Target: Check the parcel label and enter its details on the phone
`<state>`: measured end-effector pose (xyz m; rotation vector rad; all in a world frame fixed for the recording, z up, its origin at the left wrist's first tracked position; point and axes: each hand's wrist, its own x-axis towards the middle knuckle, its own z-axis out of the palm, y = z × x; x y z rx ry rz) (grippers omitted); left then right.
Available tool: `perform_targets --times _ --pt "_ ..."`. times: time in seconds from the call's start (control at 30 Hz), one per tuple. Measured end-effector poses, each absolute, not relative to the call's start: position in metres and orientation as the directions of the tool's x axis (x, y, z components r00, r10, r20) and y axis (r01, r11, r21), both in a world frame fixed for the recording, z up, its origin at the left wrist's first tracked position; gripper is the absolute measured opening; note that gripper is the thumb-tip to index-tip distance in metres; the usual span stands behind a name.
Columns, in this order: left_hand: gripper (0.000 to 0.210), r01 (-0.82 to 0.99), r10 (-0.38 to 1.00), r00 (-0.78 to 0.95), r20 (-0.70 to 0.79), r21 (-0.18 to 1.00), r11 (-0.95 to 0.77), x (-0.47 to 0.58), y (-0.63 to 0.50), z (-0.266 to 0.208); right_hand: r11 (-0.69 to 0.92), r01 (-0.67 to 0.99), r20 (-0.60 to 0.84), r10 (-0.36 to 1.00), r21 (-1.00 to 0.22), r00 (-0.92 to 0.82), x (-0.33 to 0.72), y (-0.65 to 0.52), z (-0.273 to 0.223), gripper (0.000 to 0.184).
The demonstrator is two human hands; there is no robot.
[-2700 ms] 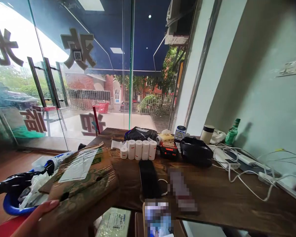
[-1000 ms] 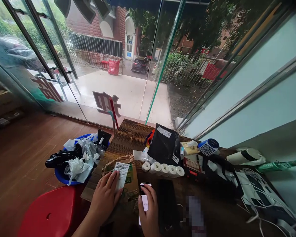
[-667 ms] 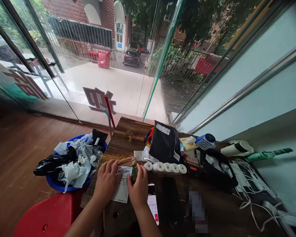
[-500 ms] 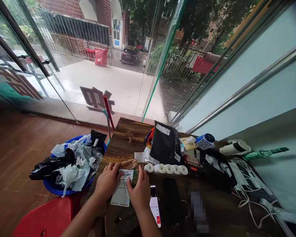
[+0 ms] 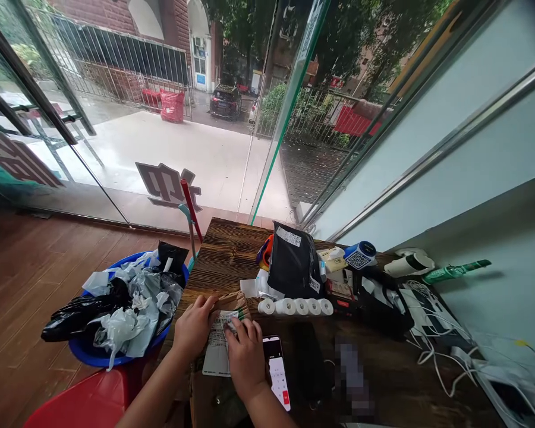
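Note:
In front of me on the table lies a small brown parcel (image 5: 236,301) with a green patch near its top. A white shipping label (image 5: 217,351) with printed text and a barcode covers its near side. My left hand (image 5: 191,330) grips the parcel's left edge, thumb on the label's side. My right hand (image 5: 248,356) is over the right part of the label, fingers bent and thumb close to them at the paper; it hides that part. Just right of this hand lies a lit phone (image 5: 277,374) with a keypad on its screen.
Behind the parcel are white paper rolls (image 5: 301,307) and a black mailing bag (image 5: 294,261). A blue basin (image 5: 87,356) heaped with plastic waste stands left of the wooden table (image 5: 225,241), beside a red stool (image 5: 82,401). White cables (image 5: 446,374) trail at right.
My right hand has moved from the parcel's right edge onto the label, its fingers now bent over it. My left hand keeps its hold. The view has shifted slightly.

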<state>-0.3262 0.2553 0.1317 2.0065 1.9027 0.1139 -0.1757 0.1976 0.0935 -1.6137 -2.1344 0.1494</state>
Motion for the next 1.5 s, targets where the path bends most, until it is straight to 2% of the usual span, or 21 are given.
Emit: perform_targets --times 0.23,0.37,0.43,0.57,0.73,0.9,1.17,1.23,1.3,1.37,1.4,1.5 --pt "0.035 0.973 0.997 0.006 -0.076 0.229 0.012 -0.321 0.244 0.135 0.35 0.857 0.256 0.929 -0.378 -0.266 -0.177 0.199 0.087 0.038" --pt "0.026 0.951 0.971 0.239 -0.018 0.209 -0.23 -0.321 0.222 0.134 0.325 0.852 0.212 0.943 -0.409 -0.258 -0.176 0.2 0.095 0.043" --pt "0.03 0.921 0.939 0.345 0.0 0.193 -0.338 -0.318 0.209 0.13 0.308 0.852 0.195 0.949 -0.423 -0.246 -0.176 0.2 0.099 0.047" --pt "0.04 0.92 0.926 0.369 0.074 0.116 -0.376 -0.307 0.191 0.118 0.283 0.846 0.183 0.958 -0.452 -0.222 -0.177 0.201 0.103 0.049" --pt "0.047 0.929 0.923 0.359 0.138 0.047 -0.368 -0.289 0.18 0.104 0.266 0.841 0.193 0.961 -0.471 -0.196 -0.177 0.203 0.101 0.042" --pt "0.055 0.933 0.928 0.355 0.115 0.021 -0.359 -0.279 0.174 0.098 0.277 0.829 0.204 0.958 -0.485 -0.201 -0.176 0.204 0.097 0.041" --pt "0.054 0.953 0.953 0.3 -0.033 0.064 -0.297 -0.275 0.178 0.114 0.349 0.778 0.242 0.935 -0.521 -0.258 -0.165 0.198 0.116 0.041" --pt "0.054 0.956 0.955 0.289 -0.059 0.067 -0.286 -0.273 0.178 0.12 0.336 0.745 0.302 0.935 -0.576 -0.189 -0.149 0.182 0.118 0.04" --pt "0.057 0.957 0.955 0.287 -0.08 0.064 -0.282 -0.273 0.177 0.124 0.206 0.681 0.357 0.93 -0.703 0.087 -0.126 0.16 0.109 0.033" --pt "0.058 0.958 0.954 0.285 -0.097 0.059 -0.28 -0.272 0.176 0.127 0.061 0.647 0.329 0.894 -0.76 0.303 -0.099 0.136 0.087 0.026" --pt "0.058 0.958 0.953 0.284 -0.105 0.058 -0.279 -0.273 0.176 0.129 -0.002 0.656 0.307 0.882 -0.755 0.357 -0.087 0.125 0.073 0.024" --pt "0.056 0.958 0.95 0.284 -0.126 0.062 -0.278 -0.274 0.176 0.133 -0.054 0.681 0.26 0.9 -0.73 0.35 -0.057 0.098 0.032 0.025"
